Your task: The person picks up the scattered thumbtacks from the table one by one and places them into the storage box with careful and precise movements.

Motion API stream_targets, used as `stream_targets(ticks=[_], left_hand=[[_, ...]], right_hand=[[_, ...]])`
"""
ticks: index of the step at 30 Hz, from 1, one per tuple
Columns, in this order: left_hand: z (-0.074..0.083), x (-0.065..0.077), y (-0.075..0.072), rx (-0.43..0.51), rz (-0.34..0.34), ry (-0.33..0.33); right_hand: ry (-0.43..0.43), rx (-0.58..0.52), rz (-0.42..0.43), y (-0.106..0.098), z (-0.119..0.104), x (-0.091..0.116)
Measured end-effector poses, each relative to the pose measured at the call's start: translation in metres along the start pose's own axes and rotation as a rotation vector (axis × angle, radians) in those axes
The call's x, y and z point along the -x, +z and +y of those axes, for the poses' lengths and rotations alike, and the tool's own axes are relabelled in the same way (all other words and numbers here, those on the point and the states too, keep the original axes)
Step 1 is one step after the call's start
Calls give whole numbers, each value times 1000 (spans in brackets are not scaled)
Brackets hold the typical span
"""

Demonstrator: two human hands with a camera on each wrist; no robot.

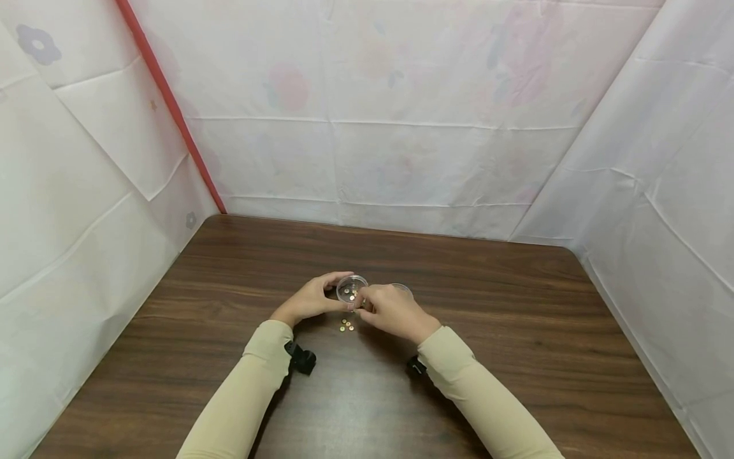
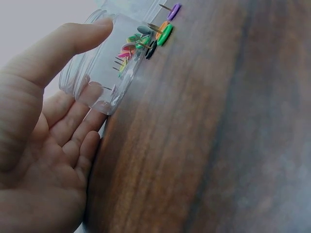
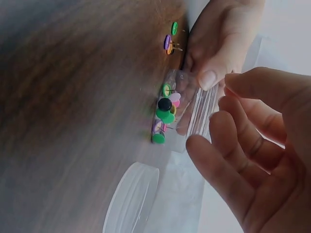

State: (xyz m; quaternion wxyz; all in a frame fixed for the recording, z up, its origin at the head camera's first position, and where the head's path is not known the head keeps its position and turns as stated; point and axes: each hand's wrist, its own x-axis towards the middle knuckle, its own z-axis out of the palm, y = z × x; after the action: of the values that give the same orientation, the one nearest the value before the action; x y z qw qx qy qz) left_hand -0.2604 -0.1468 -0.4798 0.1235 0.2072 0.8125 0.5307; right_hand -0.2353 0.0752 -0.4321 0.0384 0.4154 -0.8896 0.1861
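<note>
A small clear jar (image 1: 346, 280) stands on the table with several colored thumbtacks (image 3: 167, 116) lying inside. My left hand (image 1: 311, 298) grips it from the left, thumb (image 2: 80, 39) at the near side of the rim and fingers curved behind. Over the jar's mouth is my right hand (image 1: 395, 311), its fingers bent and their tips right at the ridged rim (image 3: 204, 114). No thumbtack shows between the right thumb and fingertips. In front of the jar lie several loose thumbtacks (image 1: 346, 325), among them green (image 2: 165, 35), purple (image 2: 174, 11) and orange ones.
A round clear lid (image 3: 133, 194) lies on the table just right of the jar, partly behind my right hand in the head view. The brown wooden table (image 1: 516, 357) is enclosed by white cloth walls (image 1: 401, 159) at the back and both sides.
</note>
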Motion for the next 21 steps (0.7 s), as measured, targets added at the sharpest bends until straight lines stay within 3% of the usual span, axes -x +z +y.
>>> stream_targets(ticks=[10, 21], left_hand=[[-9, -3, 1, 2, 4, 25], [-6, -2, 1, -6, 11, 4]], right_hand=[[-93, -88, -155, 13, -4, 0], [-125, -47, -164, 21, -6, -3]])
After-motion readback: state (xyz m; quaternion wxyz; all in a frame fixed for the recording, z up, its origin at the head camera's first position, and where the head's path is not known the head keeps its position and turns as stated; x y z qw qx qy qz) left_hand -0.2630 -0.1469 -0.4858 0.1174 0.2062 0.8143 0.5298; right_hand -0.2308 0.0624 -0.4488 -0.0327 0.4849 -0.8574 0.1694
